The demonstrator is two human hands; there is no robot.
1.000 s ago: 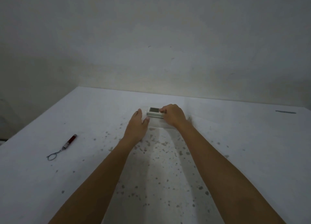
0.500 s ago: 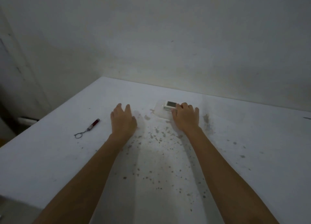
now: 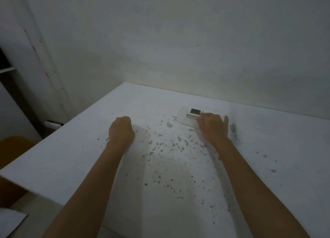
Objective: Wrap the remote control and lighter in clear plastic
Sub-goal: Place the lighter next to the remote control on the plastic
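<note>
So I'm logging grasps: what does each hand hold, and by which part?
The right hand presses flat on the remote control's near end, no grip. The left hand is fisted; contents hidden.

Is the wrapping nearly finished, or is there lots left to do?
Only just started. The remote control lies on the clear plastic at the sheet's far end, and the right hand presses flat on it. The left hand is curled into a fist near where the lighter lay; the lighter itself is hidden now. Nothing looks folded over yet, so adding the lighter and all the wrapping remain.
</note>
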